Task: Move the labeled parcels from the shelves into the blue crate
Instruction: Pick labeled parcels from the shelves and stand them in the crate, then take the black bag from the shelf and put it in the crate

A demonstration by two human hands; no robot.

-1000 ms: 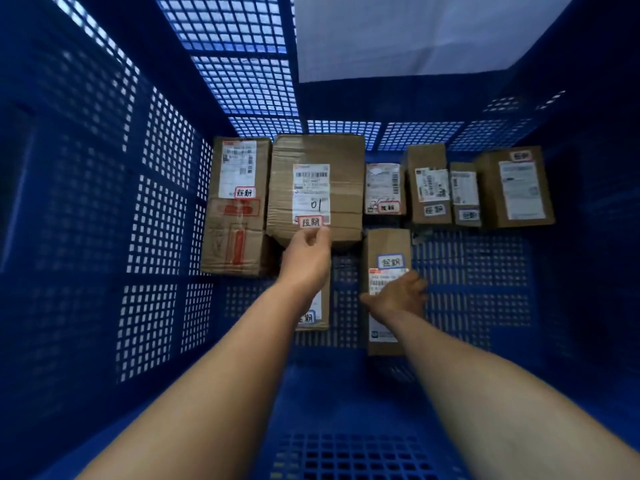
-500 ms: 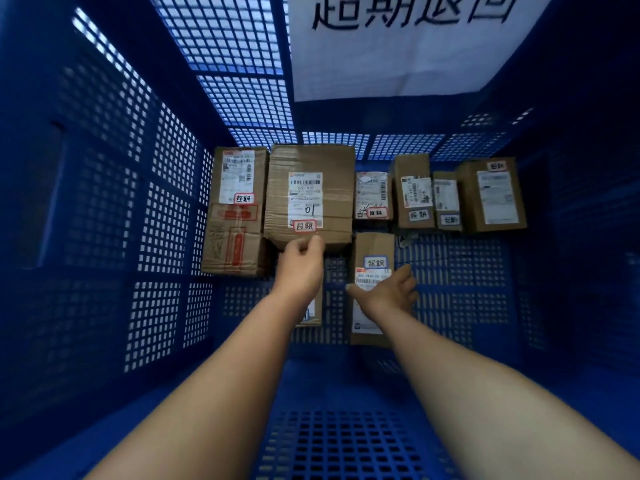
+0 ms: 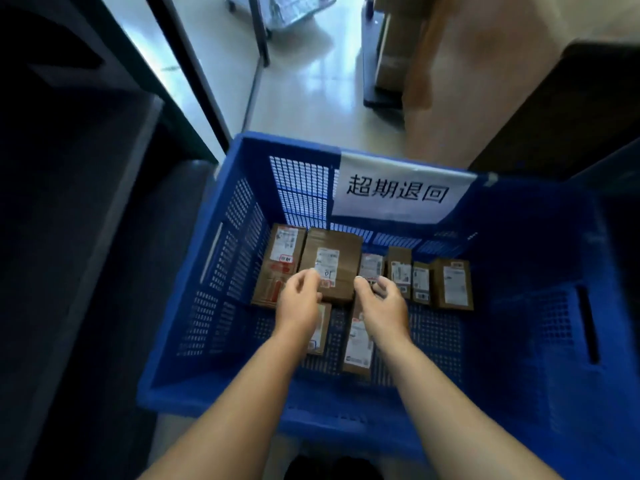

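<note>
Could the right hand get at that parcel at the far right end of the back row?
Probably yes. The right hand is empty and open inside the blue crate, and the far-right parcel lies uncovered, with bare crate floor in front of it.

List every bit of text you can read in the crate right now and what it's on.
"超期退回": white paper sign on the far wall of the blue crate.
"01", handwritten: shipping label on the large parcel.
Small red-bordered sticker on the leftmost parcel: blurred, unreadable.
Printed labels on the other parcels: too small to read.
</note>
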